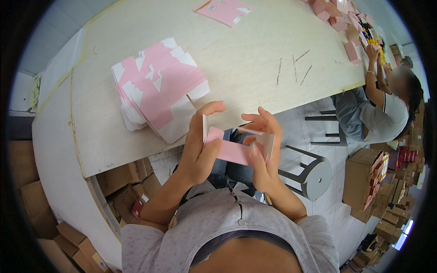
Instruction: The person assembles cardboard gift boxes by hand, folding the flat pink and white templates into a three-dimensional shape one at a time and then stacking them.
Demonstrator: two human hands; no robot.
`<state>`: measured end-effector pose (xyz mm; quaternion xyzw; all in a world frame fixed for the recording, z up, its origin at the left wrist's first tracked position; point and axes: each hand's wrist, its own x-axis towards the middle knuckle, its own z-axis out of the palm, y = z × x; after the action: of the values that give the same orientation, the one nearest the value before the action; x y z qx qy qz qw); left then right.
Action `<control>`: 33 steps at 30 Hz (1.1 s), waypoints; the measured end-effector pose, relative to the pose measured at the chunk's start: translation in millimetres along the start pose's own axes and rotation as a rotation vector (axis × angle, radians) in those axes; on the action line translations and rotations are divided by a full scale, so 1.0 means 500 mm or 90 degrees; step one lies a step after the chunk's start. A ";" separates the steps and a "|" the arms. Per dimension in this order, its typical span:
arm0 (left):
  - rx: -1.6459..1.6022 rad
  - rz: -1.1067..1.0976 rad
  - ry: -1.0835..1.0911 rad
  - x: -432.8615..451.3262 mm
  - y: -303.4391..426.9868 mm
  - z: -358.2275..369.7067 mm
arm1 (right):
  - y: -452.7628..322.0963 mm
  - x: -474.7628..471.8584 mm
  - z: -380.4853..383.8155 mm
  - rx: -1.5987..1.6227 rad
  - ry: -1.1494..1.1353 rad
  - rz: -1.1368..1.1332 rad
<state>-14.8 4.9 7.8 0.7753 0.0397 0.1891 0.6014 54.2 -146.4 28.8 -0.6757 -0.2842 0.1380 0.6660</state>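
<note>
Between my two hands is a pink and white cardboard box point(235, 152), partly folded, with flaps standing up at both ends. My left hand point(201, 150) grips its left end, thumb on the pink face. At the other end my right hand point(264, 150) holds the card, with its thumb over the flap and some blur about the fingers. The box is held just off the table's front edge, above my lap. To the left, a stack of flat pink and white box blanks point(160, 85) lies on the table, its near corner close to my left hand.
A single flat pink blank point(223, 12) lies at the far side of the pale table point(245, 65). Folded pink boxes point(353, 52) are heaped at the far right, where another person point(385, 102) sits working. A grey stool point(317, 179) and brown cartons point(362, 181) stand right.
</note>
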 end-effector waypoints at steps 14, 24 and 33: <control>-0.012 0.022 0.046 -0.009 0.037 0.011 | 0.015 -0.002 -0.018 0.101 -0.097 0.032; 0.060 0.005 0.015 0.006 0.049 0.010 | 0.016 0.006 -0.008 0.210 0.011 0.144; -0.098 0.096 -0.160 0.015 0.026 -0.004 | 0.018 0.013 -0.014 0.450 0.097 0.255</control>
<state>-10.9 5.4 22.5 0.7450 -0.1088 0.1378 0.6436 64.9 -147.9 21.9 -0.4556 -0.0318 0.3033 0.8363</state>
